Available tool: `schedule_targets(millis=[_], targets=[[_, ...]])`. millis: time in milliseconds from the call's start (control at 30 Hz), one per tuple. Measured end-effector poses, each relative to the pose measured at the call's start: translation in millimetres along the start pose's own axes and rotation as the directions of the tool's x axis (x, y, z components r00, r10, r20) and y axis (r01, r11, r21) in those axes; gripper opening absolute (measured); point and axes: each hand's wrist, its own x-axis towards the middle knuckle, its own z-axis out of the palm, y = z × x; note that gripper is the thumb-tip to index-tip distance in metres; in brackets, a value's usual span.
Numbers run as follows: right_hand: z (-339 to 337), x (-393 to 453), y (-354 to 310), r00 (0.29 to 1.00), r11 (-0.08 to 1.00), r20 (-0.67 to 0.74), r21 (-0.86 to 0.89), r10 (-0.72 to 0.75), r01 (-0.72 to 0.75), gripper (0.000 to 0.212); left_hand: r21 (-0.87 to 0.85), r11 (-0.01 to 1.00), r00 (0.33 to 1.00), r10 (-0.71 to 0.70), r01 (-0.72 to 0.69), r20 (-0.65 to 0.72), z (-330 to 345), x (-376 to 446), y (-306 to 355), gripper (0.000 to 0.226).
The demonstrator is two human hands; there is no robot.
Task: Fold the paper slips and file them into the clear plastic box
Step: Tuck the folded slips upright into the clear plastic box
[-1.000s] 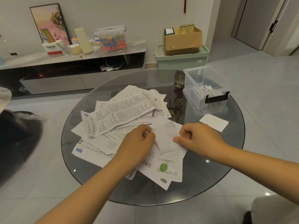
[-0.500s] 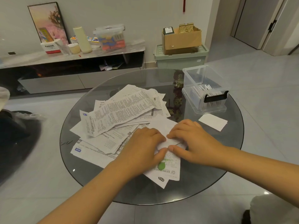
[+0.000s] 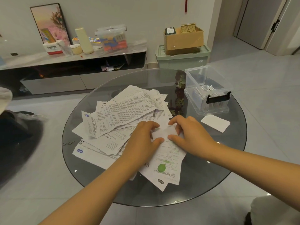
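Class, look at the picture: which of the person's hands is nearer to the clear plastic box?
The right hand is nearer: the clear plastic box stands just beyond it, toward the table's right edge. The left hand lies farther away, on the paper pile.

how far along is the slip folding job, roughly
Early on, it seems. Done: some folded slips stand in the clear plastic box, and one folded slip lies beside it, unfiled. In hand: left hand and right hand press a blank slip. Left: the pile of unfolded slips.
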Motion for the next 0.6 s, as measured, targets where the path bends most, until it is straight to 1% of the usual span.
schedule_targets(millis=[133,233,300,333,400,433,500,600], targets=[[2.0,3.2,0.1,1.000,0.998,0.015,-0.068,-0.005,0.006,0.034,0.013,1.000,0.999,-0.023,0.023,0.039,-0.6,5.8,0.2,0.038],[-0.1,4.3,1.7,1.000,0.996,0.017,-0.089,-0.015,0.017,0.024,0.043,0.999,0.997,-0.006,0.003,0.074,-4.6,8.2,-1.9,0.033],[0.1,2.8,1.5,0.996,0.989,-0.017,-0.125,-0.084,0.081,0.014,0.058,0.998,0.997,0.003,-0.007,0.074,-6.8,8.2,-3.8,0.031],[0.8,2.0,2.5,0.988,0.976,-0.033,-0.166,-0.149,0.142,0.015,0.058,0.998,0.997,0.000,-0.004,0.072,-7.2,7.9,-4.1,0.030],[3.5,-1.5,3.5,0.965,0.940,-0.019,-0.230,-0.263,0.252,0.017,0.045,0.999,0.998,-0.014,0.011,0.068,-7.9,6.8,-3.7,0.027],[4.3,-4.1,2.7,0.959,0.929,-0.006,-0.248,-0.284,0.274,0.016,0.033,0.999,0.998,-0.021,0.019,0.065,-8.2,6.1,-3.3,0.024],[3.4,-7.9,-1.5,0.968,0.926,0.030,-0.284,-0.250,0.248,0.022,-0.027,0.999,0.998,-0.039,0.040,0.042,-9.1,5.1,-2.6,0.017],[-0.3,-11.4,-3.4,0.973,0.912,0.061,-0.339,-0.222,0.230,0.041,-0.172,0.980,0.995,-0.097,0.098,0.018,-10.8,3.3,0.3,0.020]])
